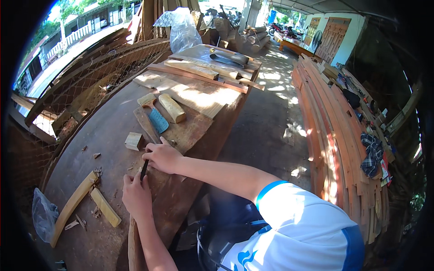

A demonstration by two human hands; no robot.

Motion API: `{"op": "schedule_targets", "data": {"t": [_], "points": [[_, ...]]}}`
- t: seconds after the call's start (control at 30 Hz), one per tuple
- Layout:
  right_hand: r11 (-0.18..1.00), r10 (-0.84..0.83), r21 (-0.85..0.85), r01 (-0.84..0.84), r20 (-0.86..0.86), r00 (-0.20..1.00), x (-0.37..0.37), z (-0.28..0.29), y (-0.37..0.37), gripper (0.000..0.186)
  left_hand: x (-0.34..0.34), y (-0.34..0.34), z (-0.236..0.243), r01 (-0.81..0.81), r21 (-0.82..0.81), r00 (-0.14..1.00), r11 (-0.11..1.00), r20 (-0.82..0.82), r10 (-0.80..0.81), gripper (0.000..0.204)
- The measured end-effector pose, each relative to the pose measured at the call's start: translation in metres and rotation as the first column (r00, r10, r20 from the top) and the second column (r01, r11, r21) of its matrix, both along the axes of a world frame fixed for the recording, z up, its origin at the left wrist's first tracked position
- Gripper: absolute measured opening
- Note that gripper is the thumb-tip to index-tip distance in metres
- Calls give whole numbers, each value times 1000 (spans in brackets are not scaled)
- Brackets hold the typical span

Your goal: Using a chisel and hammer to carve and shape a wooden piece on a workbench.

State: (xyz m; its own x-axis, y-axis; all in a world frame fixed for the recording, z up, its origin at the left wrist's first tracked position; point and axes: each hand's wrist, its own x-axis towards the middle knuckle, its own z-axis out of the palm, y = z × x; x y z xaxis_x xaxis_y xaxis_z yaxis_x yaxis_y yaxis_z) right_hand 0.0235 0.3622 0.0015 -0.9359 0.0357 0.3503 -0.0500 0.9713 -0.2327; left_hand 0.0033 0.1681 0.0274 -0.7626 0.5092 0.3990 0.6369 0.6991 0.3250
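Note:
Over the near part of the wooden workbench point(113, 169), both my hands close around a slim black tool point(144, 170) whose kind I cannot make out. My left hand point(137, 195) grips its near end. Fingers bent, my right hand point(162, 156) holds its far end. Just beyond the right hand lie a small pale wooden block point(133, 141) and a narrow wooden strip point(146, 125). Beside the strip are a flat light-blue piece with an orange-brown handle point(158, 121) and a rounded wooden piece point(172, 108).
Curved wood point(74, 205), a short wooden bar point(106, 207) and a plastic bag point(44, 214) lie at the left. Boards point(194, 70) and a belt-like dark loop point(229, 58) occupy the bench's far end. Stacked planks point(332, 135) line the right; wire mesh point(90, 77) runs along the left.

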Motion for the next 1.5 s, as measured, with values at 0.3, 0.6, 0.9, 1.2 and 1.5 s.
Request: {"op": "schedule_targets", "data": {"t": [0.3,0.6,0.9,1.2,1.5], "points": [[999,19,-32,-20,-12,1000,-6,-12,-13,27,0,-13,-10,-30,44,1000,999,11,29,25],[1000,2,-18,-2,8,1000,-3,6,13,23,83,-26,-71,512,372,835,774,-2,-551,32],[997,26,-79,-26,-5,1000,-1,0,1,23,111,-38,-217,660,-147,628,737,646,-434,92],[993,42,-107,-47,-44,998,-1,3,8,20,112,-16,-263,533,-107,702,840,610,-368,90],[940,16,332,80,-274,962,0,20,-11,28,113,-12,-257,551,-102,620,828,715,-324,75]]}}
